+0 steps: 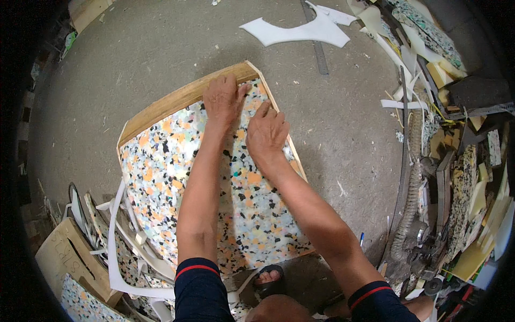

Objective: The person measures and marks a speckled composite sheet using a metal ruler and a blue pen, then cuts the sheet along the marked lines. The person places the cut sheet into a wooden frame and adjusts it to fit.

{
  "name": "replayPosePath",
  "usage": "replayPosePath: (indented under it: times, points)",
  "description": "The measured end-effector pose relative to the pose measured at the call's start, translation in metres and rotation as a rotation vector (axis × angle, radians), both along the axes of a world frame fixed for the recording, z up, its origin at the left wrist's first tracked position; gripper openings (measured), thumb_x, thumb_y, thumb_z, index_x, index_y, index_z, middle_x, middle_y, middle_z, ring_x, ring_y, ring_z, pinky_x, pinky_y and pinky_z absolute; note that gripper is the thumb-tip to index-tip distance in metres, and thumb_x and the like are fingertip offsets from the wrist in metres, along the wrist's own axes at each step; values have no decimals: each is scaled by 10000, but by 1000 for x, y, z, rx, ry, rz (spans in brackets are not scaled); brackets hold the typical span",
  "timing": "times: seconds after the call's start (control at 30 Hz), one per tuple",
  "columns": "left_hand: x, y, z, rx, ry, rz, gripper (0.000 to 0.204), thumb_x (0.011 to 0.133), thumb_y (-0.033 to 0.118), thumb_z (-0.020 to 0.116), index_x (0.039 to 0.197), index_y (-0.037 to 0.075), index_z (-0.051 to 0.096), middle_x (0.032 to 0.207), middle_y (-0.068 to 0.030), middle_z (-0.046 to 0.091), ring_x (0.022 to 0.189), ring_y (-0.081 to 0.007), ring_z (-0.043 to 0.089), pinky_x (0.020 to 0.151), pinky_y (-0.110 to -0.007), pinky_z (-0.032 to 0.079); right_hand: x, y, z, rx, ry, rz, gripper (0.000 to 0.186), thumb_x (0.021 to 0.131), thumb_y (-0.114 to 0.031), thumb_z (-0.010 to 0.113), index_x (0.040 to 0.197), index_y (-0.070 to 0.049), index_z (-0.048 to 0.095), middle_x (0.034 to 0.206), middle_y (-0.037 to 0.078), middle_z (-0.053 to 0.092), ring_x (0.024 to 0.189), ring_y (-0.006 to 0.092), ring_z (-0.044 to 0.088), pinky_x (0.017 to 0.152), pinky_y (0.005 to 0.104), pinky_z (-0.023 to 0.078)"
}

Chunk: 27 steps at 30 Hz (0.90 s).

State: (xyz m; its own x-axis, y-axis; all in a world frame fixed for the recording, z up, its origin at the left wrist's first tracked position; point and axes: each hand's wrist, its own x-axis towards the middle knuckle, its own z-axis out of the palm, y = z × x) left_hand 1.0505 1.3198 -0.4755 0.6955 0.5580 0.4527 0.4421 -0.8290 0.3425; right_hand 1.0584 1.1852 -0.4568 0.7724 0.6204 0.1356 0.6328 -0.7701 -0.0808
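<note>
A speckled foam sheet in orange, white, black and grey lies over a wooden frame, whose bare top rail shows along the far edge. My left hand is closed at the sheet's far edge, its bent fingers reaching onto the rail and its thumb out to the right. Near the far right corner, my right hand curls closed at the sheet's right edge, beside the thin side of the frame. The fingertips of both hands are partly hidden.
White foam cutouts and a metal ruler lie beyond on the concrete floor. Foam scraps, a ribbed hose and tools crowd the right side. White curved offcuts and a marked board sit at lower left. My sandalled foot is close to the near edge.
</note>
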Motion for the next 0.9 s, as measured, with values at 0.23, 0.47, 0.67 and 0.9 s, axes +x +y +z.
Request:
replayPosePath:
  times: [0.23, 0.47, 0.67, 0.9]
  points:
    - [-7, -4, -8, 114, -56, 70, 332, 888, 406, 721, 860, 85, 640, 835, -106, 641, 830, -300, 627, 714, -440, 457, -41, -49, -9, 294, -21, 228, 456, 922, -121, 702, 1299, 89, 556, 1298, 319, 539, 1225, 468, 525, 1056, 500, 451]
    - [-5, 2, -10, 57, 53, 152, 347, 919, 410, 697, 871, 69, 658, 876, -122, 673, 849, -326, 661, 731, -461, 498, -40, -116, 4, 468, 111, 287, 467, 914, -126, 703, 1323, 64, 582, 1398, 318, 506, 1274, 473, 522, 1056, 505, 462]
    - [-67, -108, 5, 140, 17, -175, 538, 913, 273, 718, 1369, 35, 559, 1495, -241, 458, 1442, -462, 337, 1146, -598, 294, -80, -286, 8, 403, 469, -269, 330, 918, -167, 717, 1184, 26, 682, 1081, 235, 677, 914, 330, 677, 750, 414, 531]
    - [-130, -238, -7, -33, 385, -480, 645, 1011, 570, 475, 1553, 225, 413, 1663, -135, 260, 1532, -460, 142, 1137, -747, 112, -73, -293, -6, 438, 508, -304, 313, 918, -289, 737, 910, 23, 739, 783, 174, 688, 663, 281, 667, 610, 389, 496]
